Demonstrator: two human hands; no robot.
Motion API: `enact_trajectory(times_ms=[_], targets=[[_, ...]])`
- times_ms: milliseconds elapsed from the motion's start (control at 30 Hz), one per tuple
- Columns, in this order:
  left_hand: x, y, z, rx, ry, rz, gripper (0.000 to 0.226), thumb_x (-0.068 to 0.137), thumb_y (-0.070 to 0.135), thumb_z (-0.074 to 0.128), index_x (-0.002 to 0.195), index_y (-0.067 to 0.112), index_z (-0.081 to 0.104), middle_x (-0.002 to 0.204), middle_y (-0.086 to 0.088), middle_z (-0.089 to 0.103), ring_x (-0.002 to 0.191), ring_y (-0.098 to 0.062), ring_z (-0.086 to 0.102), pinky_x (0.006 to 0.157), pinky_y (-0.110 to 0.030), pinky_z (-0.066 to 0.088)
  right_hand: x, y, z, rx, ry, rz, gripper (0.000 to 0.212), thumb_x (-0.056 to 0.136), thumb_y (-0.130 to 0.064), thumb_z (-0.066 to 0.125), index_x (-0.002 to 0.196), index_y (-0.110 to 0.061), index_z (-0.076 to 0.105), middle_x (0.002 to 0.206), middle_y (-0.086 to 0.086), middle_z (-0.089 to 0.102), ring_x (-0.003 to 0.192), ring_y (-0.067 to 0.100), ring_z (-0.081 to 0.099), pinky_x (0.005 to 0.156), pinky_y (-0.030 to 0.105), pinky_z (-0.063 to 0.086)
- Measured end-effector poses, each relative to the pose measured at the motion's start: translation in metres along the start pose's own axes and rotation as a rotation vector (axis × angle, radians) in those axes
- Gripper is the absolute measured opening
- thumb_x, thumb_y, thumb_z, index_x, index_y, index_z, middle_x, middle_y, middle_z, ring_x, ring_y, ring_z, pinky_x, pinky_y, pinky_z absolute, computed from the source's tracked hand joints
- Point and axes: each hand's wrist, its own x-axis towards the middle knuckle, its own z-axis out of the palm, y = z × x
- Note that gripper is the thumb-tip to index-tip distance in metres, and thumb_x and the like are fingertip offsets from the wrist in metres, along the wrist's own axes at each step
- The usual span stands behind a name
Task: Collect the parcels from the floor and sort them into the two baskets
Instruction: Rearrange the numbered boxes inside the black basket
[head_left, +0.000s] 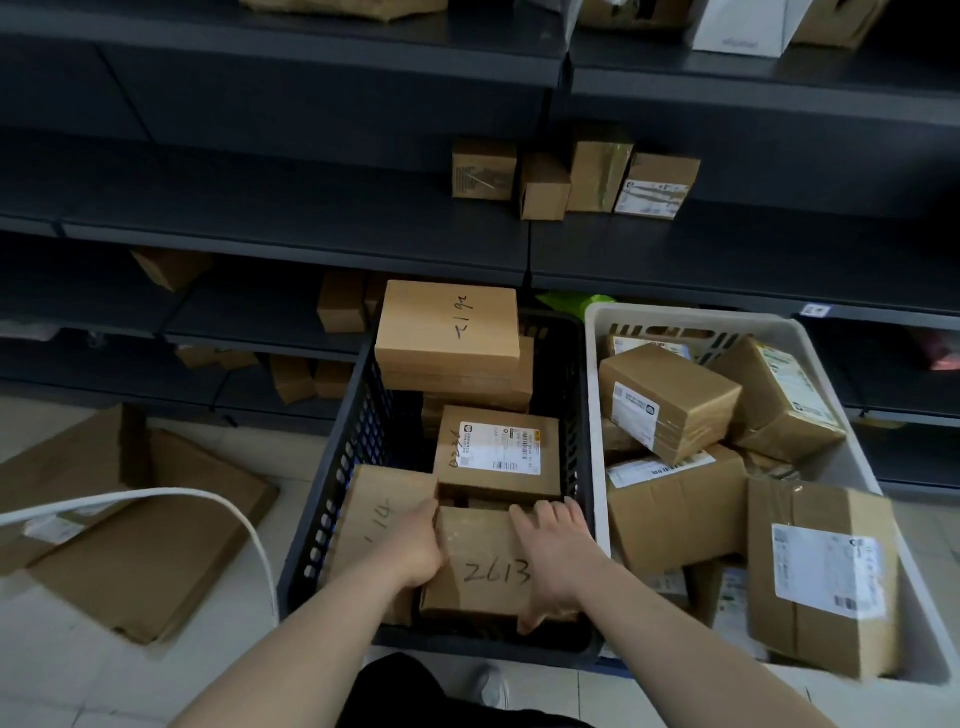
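A cardboard parcel marked "2613" (485, 566) lies at the near end of the black basket (332, 499). My left hand (410, 545) holds its left edge and my right hand (558, 551) grips its right side, thumb under the near corner. In the same basket sit a parcel with a white label (498, 452), a flat one marked "14" (379, 514) and a stack topped by a box marked "192" (449, 322). The white basket (597, 415) to the right is heaped with several taped brown parcels (670, 400).
Flattened cardboard (140, 545) lies on the tiled floor at the left, with a white strap (249, 525) arcing over it. Dark shelving (291, 244) behind both baskets holds more small boxes (571, 176). My shoe (491, 686) shows just below the black basket.
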Motion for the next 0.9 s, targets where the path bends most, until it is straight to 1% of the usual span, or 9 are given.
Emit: enact_trajectory(times_ms=[67,100,167,333,467,567,667,767,900], targets=[[0.0,-0.006,0.009,0.056,0.028,-0.015,0.066,0.089,0.02,0.062,0.148,0.025,0.032,0.138,-0.002,0.051,0.124,-0.019,0.05,0.104,-0.033,0.042,0.001,0.0,0.006,0.022,-0.014,-0.008,0.135,0.058,-0.065,0.08,0.156,-0.015,0.001,0.152,0.017,0.023,0.143,0.035,0.018,0.121,0.053,-0.002],[0.0,-0.008,0.012,0.084,0.034,-0.018,0.075,0.088,0.02,0.062,0.152,0.027,0.023,0.143,-0.002,0.046,0.128,-0.019,0.047,0.106,-0.034,0.041,0.002,0.0,0.007,0.041,-0.021,-0.012,0.133,0.06,-0.063,0.08,0.156,-0.015,0.001,0.152,0.016,0.023,0.144,0.034,0.017,0.121,0.053,-0.002],[0.0,-0.012,0.015,0.116,0.045,-0.014,0.08,0.088,0.019,0.063,0.153,0.03,0.018,0.146,-0.002,0.043,0.129,-0.02,0.046,0.106,-0.035,0.041,0.004,0.001,0.008,0.065,-0.019,-0.028,0.126,0.064,-0.055,0.081,0.156,-0.015,0.004,0.153,0.013,0.024,0.145,0.031,0.019,0.121,0.05,-0.002],[0.002,-0.017,0.017,0.225,0.075,0.014,0.073,0.089,0.02,0.061,0.151,0.032,0.024,0.139,-0.004,0.048,0.12,-0.022,0.052,0.097,-0.034,0.046,0.008,-0.002,0.017,0.053,0.007,-0.044,0.119,0.07,-0.048,0.08,0.156,-0.014,0.005,0.155,0.011,0.026,0.145,0.029,0.022,0.122,0.046,0.002],[0.004,-0.02,0.021,0.249,0.099,0.034,0.069,0.091,0.02,0.058,0.151,0.031,0.025,0.14,-0.004,0.047,0.123,-0.022,0.05,0.101,-0.036,0.044,0.01,-0.003,0.019,0.029,-0.01,-0.038,0.111,0.077,-0.042,0.076,0.157,-0.015,0.002,0.157,0.011,0.024,0.145,0.028,0.022,0.122,0.043,0.005],[0.007,-0.019,0.017,0.229,0.107,0.06,0.066,0.091,0.021,0.06,0.149,0.029,0.031,0.14,-0.004,0.047,0.124,-0.021,0.05,0.104,-0.035,0.044,0.012,0.002,0.015,0.011,0.011,-0.016,0.089,0.082,-0.028,0.071,0.153,-0.012,0.02,0.15,0.012,0.036,0.139,0.029,0.033,0.12,0.041,0.019],[0.011,-0.018,0.015,0.244,0.131,0.086,0.059,0.09,0.024,0.062,0.145,0.028,0.04,0.135,-0.003,0.047,0.121,-0.021,0.051,0.102,-0.034,0.044,0.015,0.006,0.012,-0.036,0.03,0.032,0.06,0.083,-0.02,0.068,0.138,-0.011,0.045,0.133,0.013,0.048,0.121,0.029,0.044,0.104,0.037,0.037],[0.017,-0.017,0.016,0.258,0.103,0.075,0.059,0.091,0.023,0.061,0.146,0.028,0.04,0.137,-0.004,0.045,0.124,-0.022,0.048,0.107,-0.034,0.041,0.019,0.006,0.013,-0.1,0.018,0.036,0.049,0.086,-0.017,0.065,0.132,-0.01,0.051,0.128,0.013,0.051,0.117,0.029,0.047,0.1,0.038,0.039],[0.021,-0.016,0.015,0.289,0.077,0.065,0.061,0.092,0.019,0.058,0.148,0.03,0.035,0.138,-0.004,0.043,0.126,-0.023,0.046,0.107,-0.035,0.041,0.024,0.009,0.01,-0.153,0.024,0.023,0.047,0.085,-0.019,0.065,0.13,-0.011,0.054,0.125,0.012,0.055,0.115,0.028,0.051,0.099,0.038,0.041]])
